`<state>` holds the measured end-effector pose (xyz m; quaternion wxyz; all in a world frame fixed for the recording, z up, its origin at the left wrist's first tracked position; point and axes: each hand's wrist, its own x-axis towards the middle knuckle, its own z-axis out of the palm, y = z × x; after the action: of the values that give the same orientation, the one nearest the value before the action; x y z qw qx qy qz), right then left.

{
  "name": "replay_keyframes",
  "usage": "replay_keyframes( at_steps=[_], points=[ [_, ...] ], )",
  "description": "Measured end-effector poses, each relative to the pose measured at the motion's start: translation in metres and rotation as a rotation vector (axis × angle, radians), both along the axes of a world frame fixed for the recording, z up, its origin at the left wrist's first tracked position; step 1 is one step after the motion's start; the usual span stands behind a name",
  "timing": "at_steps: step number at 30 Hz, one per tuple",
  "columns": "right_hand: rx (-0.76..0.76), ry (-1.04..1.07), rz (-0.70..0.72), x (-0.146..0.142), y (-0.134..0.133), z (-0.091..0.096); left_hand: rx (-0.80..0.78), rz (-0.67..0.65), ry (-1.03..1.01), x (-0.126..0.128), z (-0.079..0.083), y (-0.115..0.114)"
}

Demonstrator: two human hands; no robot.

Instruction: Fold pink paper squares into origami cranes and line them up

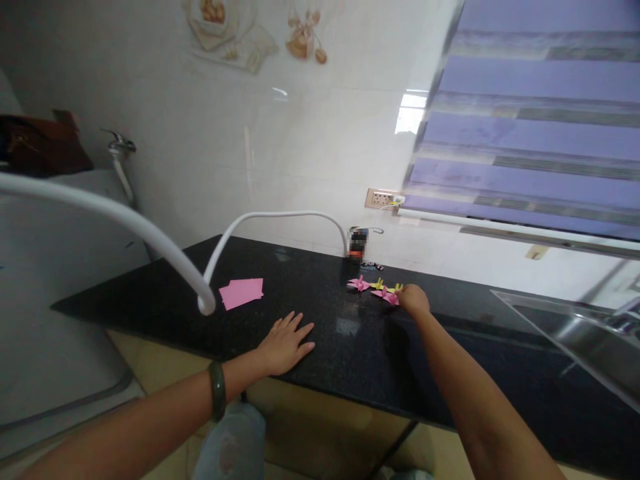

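Note:
My left hand (pixel 286 343) lies flat on the black countertop (pixel 325 347), fingers spread, holding nothing; a green bangle is on that wrist. My right hand (pixel 413 299) reaches further back, fingers curled, pinching a pink folded paper figure (pixel 387 296). Beside it lie another pink folded figure (pixel 359 284) and small yellow folded pieces (pixel 379 284). A small stack of flat pink paper sheets (pixel 241 292) lies to the left of my left hand.
A white flexible tube (pixel 150 240) arcs over the counter's left part. A small dark object (pixel 357 244) stands by the tiled wall. A steel sink (pixel 575 330) is at the right. A wall socket (pixel 383 199) and blue blinds (pixel 540 120) lie behind.

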<state>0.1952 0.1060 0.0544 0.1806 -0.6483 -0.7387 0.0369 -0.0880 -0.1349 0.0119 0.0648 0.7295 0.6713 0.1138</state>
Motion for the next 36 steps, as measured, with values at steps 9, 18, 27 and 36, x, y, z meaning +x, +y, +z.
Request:
replay_keyframes(
  at_steps=[9,18,27,36],
  points=[
    [-0.045,-0.054,-0.054,-0.016,-0.001,-0.002,0.044,0.067,-0.043,0.006,0.003,0.001],
    [-0.024,-0.069,-0.006,-0.019,-0.007,0.005,0.083,0.058,-0.041,0.006,-0.002,0.001],
    [0.071,-0.075,-0.011,-0.014,-0.013,0.014,0.122,0.042,-0.05,0.003,-0.008,0.002],
    [0.221,-0.071,0.291,-0.045,-0.075,-0.02,0.215,0.255,-0.041,-0.041,-0.002,0.025]
  ],
)
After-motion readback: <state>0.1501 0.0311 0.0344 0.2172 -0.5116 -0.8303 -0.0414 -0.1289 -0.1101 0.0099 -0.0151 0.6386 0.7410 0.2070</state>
